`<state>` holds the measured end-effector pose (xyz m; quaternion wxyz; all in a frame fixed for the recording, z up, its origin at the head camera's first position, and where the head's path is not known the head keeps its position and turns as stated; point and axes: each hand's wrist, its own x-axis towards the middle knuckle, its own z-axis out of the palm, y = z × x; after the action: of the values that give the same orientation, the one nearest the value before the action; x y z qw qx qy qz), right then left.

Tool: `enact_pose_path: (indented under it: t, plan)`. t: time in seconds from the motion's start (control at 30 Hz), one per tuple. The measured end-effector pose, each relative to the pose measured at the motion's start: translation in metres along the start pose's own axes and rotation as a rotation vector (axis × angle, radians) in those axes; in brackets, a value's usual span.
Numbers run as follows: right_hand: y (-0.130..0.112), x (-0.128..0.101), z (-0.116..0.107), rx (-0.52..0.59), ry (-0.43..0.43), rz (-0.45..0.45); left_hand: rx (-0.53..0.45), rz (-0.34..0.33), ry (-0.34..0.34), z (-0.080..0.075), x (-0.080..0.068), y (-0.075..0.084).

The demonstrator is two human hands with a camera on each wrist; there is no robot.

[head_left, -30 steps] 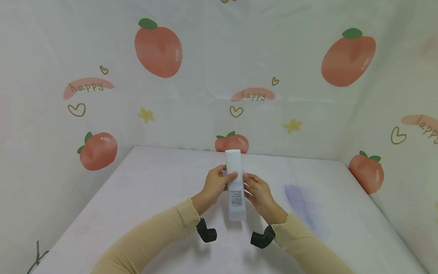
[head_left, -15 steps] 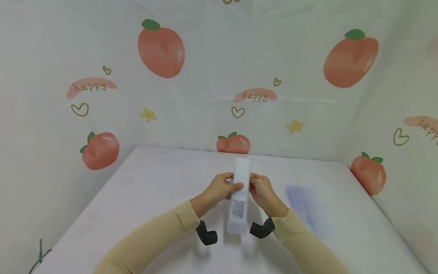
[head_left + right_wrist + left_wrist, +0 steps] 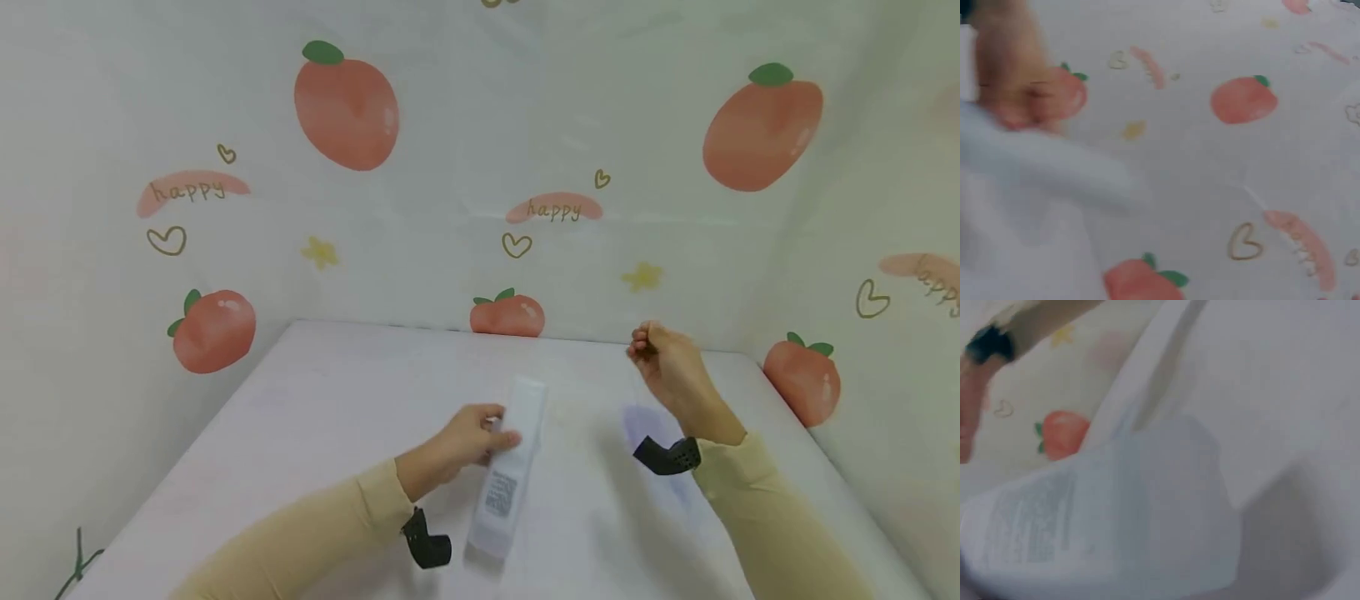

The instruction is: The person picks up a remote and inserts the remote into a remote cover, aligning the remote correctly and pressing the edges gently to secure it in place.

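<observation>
A long white box (image 3: 517,454) with a block of small dark print near its lower end leans in the middle of the head view. My left hand (image 3: 468,437) grips its left side, thumb across the front and fingers curled behind. Its printed face and near end fill the lower part of the left wrist view, where the white box (image 3: 1147,519) appears large. Raised to the right, away from the box, is my right hand (image 3: 671,367), fingers curled in against the thumb. Nothing shows between them. In the right wrist view the box (image 3: 1041,162) is blurred.
A white tabletop (image 3: 360,375) with a faint purple patch (image 3: 641,421) lies beneath. White cloth walls (image 3: 450,167) printed with fruit and hearts enclose it. Black wrist cameras (image 3: 427,542) sit at both cuffs. A thin green stem-like piece (image 3: 78,558) is at the left edge.
My right hand has left the box's right side and moved up and to the right. My left hand has lowered slightly, and the box now tilts more, its lower end toward the left.
</observation>
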<state>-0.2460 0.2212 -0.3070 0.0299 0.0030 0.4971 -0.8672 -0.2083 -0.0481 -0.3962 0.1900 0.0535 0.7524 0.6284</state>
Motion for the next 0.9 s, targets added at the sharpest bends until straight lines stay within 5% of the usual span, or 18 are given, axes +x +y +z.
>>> enact_pose_path:
  t: [0.13,0.33,0.67,0.9]
  plan:
    - [0.044,-0.004,0.008,-0.185,-0.079,0.084,-0.036,0.049,0.055,-0.022,0.013,0.018]
    - [0.093,-0.01,0.025,-0.405,-0.222,0.218,-0.092,0.101,0.08,-0.021,0.021,0.022]
    - [0.121,-0.014,0.046,-0.428,-0.237,0.248,0.015,0.149,0.054,-0.007,0.02,0.012]
    - [0.118,-0.009,0.04,-0.413,-0.17,0.223,-0.11,0.14,0.066,-0.007,0.021,0.011]
